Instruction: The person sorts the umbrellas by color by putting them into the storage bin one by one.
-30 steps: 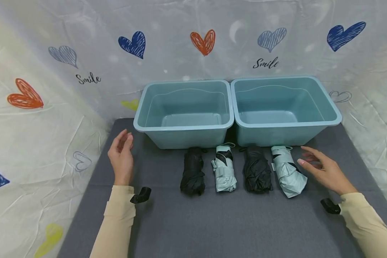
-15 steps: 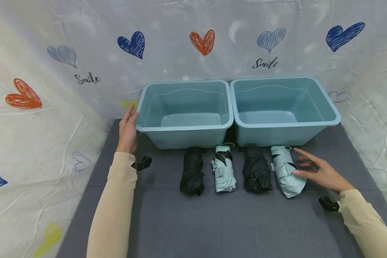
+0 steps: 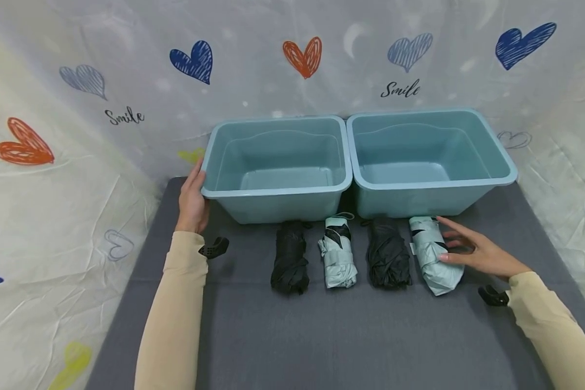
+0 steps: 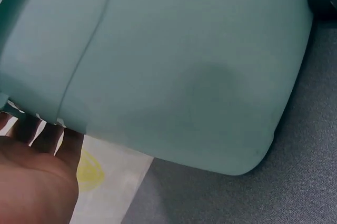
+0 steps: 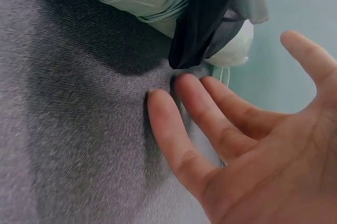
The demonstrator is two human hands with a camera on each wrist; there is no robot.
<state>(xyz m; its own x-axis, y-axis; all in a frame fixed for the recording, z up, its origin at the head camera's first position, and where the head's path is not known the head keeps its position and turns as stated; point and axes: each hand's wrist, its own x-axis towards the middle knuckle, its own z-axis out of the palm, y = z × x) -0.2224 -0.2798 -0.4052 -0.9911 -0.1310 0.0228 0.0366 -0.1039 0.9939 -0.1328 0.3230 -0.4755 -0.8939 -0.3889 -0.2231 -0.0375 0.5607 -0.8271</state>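
Note:
Two light blue plastic bins stand side by side at the back of the table, the left bin [image 3: 275, 208] and the right bin [image 3: 414, 203]. My left hand [image 3: 192, 206] lies along the left bin's outer left side; in the left wrist view its fingertips are hidden behind the bin's edge. Four folded umbrellas lie in a row before the bins: a black one [image 3: 290, 260], a mint one [image 3: 340, 265], another black one [image 3: 389, 257] and another mint one [image 3: 439, 273]. My right hand [image 3: 485, 254], fingers spread, is at the right mint umbrella's right side, its thumb overlapping the fabric.
A dark grey cloth covers the table [image 3: 322, 341]. Behind and beside it hangs a pale sheet [image 3: 253, 70] printed with hearts. The bins stand close against this sheet. Black wrist cameras jut from both sleeves.
My left hand has moved forward to the left bin's side. My right hand has shifted left, from beside the right mint umbrella to overlapping it. The head view has tilted slightly.

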